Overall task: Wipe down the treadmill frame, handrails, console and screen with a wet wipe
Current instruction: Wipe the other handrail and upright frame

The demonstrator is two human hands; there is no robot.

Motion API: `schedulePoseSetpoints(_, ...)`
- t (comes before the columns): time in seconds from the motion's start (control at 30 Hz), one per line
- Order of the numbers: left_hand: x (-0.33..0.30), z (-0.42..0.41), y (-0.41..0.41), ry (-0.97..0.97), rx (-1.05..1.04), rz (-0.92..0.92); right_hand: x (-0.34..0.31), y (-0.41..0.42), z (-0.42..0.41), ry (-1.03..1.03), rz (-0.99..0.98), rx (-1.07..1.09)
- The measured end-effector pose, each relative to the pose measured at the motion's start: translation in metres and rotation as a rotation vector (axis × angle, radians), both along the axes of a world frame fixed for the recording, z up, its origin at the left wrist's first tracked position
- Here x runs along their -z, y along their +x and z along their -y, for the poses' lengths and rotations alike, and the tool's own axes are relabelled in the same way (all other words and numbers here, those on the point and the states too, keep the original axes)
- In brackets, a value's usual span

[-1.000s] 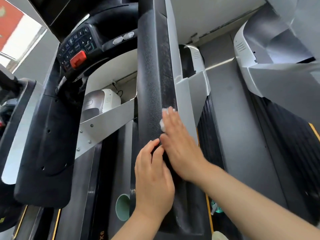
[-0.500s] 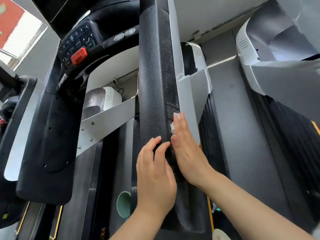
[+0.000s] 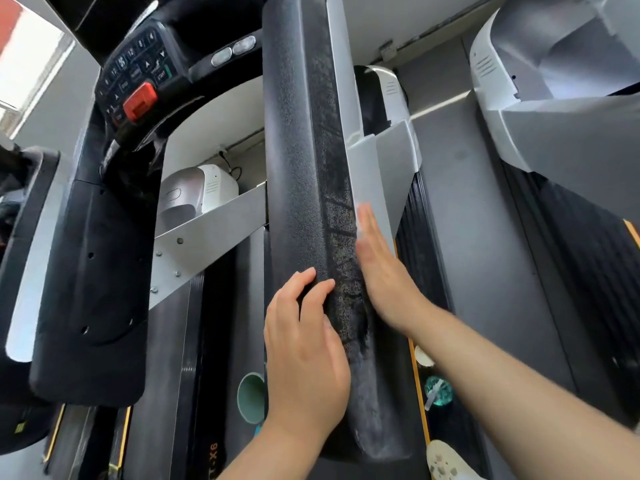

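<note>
A long black handrail [image 3: 298,168] with a grainy, pebbled skin runs from the bottom of the view up and away toward the console [image 3: 138,77], its rounded near end dusty grey. The left hand [image 3: 304,351] lies flat on its top, fingers relaxed, gripping nothing. The right hand [image 3: 381,268] presses, fingers straight, against the handrail's right flank beside a smooth grey frame panel [image 3: 370,174]; the wipe is hidden under it or blurred, so I cannot tell where it lies. The console carries dark keys and a red stop button [image 3: 140,100]. A green cup [image 3: 251,396] sits below the handrail, contents unseen.
</note>
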State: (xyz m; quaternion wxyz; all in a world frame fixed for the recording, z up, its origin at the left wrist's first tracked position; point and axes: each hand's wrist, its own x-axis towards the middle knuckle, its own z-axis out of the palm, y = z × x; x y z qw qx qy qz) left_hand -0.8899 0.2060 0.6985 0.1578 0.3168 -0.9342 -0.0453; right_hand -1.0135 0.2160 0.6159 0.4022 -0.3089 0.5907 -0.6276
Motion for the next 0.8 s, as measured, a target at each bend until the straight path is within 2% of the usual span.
schedulePoseSetpoints(0.1, -0.001, -0.001, -0.001, 0.012, -0.007, -0.005, 0.031, -0.038, 0.041, 0.12, 0.137, 0.029)
schedulePoseSetpoints(0.2, -0.001, -0.001, -0.001, 0.014, -0.005, 0.003, 0.055, -0.032, 0.037, 0.235, 0.238, 0.024)
schedulePoseSetpoints(0.33, -0.002, 0.0, -0.001, 0.025, -0.006, -0.005, 0.035, -0.005, 0.015, 0.086, 0.239, 0.048)
schedulePoseSetpoints(0.47, -0.001, -0.001, 0.0, 0.028, -0.005, -0.004, 0.03, -0.048, 0.057, 0.038, 0.122, 0.053)
schedulePoseSetpoints(0.63, 0.0, 0.0, 0.0, 0.033, -0.012, 0.0, 0.063, -0.058, 0.058, 0.332, 0.301, -0.001)
schedulePoseSetpoints(0.7, 0.0, 0.0, 0.0, 0.034, -0.003, 0.005, 0.062, -0.041, 0.039, 0.282, 0.296, -0.001)
schedulePoseSetpoints(0.8, -0.013, 0.012, -0.003, -0.014, 0.063, 0.039, 0.041, -0.041, 0.043, 0.091, 0.122, 0.038)
